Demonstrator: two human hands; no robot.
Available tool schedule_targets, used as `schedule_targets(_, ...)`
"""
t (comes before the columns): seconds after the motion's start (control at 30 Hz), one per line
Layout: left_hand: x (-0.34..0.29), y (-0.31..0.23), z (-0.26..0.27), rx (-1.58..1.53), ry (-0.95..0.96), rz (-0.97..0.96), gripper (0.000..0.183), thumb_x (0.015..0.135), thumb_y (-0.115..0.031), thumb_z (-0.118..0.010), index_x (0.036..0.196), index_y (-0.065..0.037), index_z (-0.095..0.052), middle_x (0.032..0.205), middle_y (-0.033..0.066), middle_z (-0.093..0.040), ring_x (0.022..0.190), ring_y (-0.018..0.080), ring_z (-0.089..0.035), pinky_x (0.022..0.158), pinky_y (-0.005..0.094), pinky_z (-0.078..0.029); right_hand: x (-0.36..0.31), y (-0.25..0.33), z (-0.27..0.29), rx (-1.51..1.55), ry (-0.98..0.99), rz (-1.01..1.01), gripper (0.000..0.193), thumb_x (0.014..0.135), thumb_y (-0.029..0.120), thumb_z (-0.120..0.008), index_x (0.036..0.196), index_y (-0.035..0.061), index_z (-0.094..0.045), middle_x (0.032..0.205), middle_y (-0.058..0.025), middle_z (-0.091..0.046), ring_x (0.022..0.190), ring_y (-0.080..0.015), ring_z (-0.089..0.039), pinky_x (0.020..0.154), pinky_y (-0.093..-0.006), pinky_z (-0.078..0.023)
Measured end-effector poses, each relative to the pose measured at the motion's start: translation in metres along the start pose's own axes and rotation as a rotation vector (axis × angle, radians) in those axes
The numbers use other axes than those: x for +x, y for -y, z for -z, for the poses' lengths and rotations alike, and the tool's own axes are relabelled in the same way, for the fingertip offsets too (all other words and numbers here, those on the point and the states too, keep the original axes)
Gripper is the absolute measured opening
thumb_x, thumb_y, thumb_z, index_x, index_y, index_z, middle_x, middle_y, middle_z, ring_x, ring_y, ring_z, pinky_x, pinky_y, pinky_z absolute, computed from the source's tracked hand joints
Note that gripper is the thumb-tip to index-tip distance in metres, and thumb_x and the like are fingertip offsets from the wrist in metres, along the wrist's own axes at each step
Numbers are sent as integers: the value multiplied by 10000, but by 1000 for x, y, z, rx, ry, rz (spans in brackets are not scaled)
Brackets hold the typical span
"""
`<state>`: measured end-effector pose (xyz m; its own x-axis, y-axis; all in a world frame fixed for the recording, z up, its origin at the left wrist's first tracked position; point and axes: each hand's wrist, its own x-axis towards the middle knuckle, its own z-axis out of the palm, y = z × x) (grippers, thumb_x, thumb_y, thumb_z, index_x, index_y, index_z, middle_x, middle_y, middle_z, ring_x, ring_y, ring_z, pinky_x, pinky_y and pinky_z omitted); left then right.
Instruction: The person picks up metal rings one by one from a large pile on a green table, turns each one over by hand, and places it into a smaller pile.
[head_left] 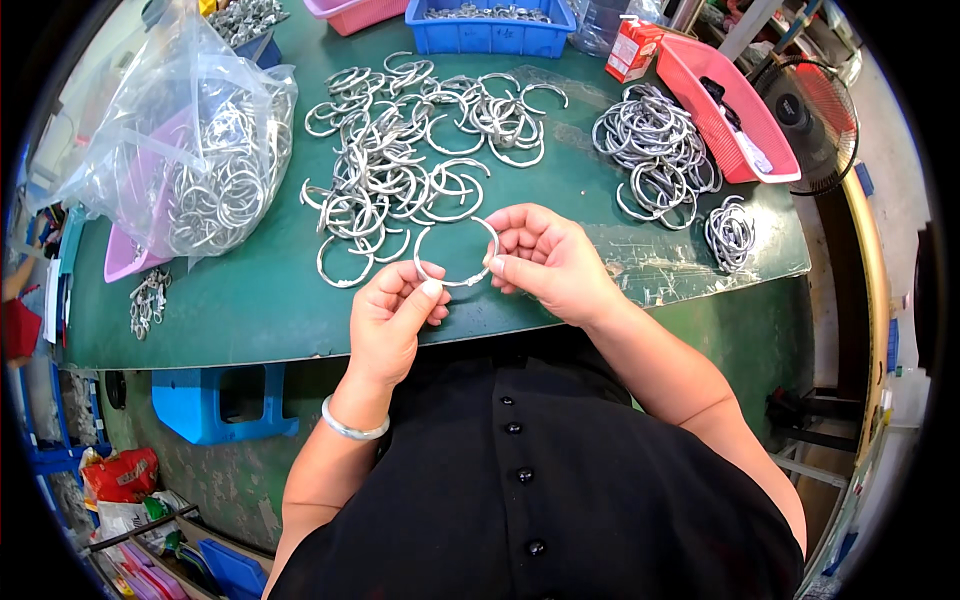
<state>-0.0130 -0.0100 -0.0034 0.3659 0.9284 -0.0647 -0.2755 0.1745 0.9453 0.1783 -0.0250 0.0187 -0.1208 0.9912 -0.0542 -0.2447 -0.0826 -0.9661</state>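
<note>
Between my two hands, just over the near edge of the green table, is a silver metal ring [466,282] shaped like a bangle. My left hand [390,315] pinches its lower left side between thumb and fingers. On the opposite side, the thumb and fingertips of my right hand [548,262] close on the ring's right edge. A small lump, like a joint, shows low on the ring between the hands. Just beyond them lies a loose pile of similar silver rings [380,175], several of them with a gap in the hoop.
More rings [650,140] and a smaller bundle [730,236] lie at the right. A pink basket [700,110], red box [634,50] and fan [805,120] stand behind. Leftward are a clear bag of rings [235,160] and small metal pieces [150,302]. A blue tray [490,38] sits far back.
</note>
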Motion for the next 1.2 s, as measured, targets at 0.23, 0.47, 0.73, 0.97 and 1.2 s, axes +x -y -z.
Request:
schedule_targets(0.23,-9,7,-5,392,-43,-450,167,785,32,-547,952,20,-553,753,47,-574,654,79,-525,604,184,-425,-8,-8,4,-283,30,265,211,771,-76,-534,960,10,-503,864,-38,-576,722,-57,-542,625,-177,-436)
schedule_targets(0.47,-7,-13,-16,737,24,-813,194,704,75,-593,892,33,-573,758,116,-580,630,176,-541,569,231,-427,-7,-11,6,-62,57,245,169,780,-50,-545,939,-11,-503,896,-84,-583,794,-120,-584,696,-220,-464)
schedule_targets(0.73,-7,-24,-24,804,53,-884,202,681,87,-598,873,32,-574,745,131,-585,622,201,-563,553,246,-442,-7,-11,10,79,79,150,181,784,-20,-560,953,-12,-495,908,-113,-575,823,-172,-592,753,-271,-483)
schedule_targets(0.97,-8,-26,-26,802,40,-839,188,688,78,-595,871,39,-573,741,127,-576,615,183,-552,557,232,-431,-9,-9,9,81,64,126,199,777,-28,-564,962,0,-497,913,-112,-577,819,-165,-592,722,-255,-482)
schedule_targets(1.2,-7,-10,-16,289,-85,-426,161,827,-7,-497,975,31,-545,826,71,-583,662,122,-552,620,223,-452,-15,-2,2,-172,66,297,238,760,-55,-571,980,2,-500,878,-73,-570,775,-114,-569,676,-226,-460)
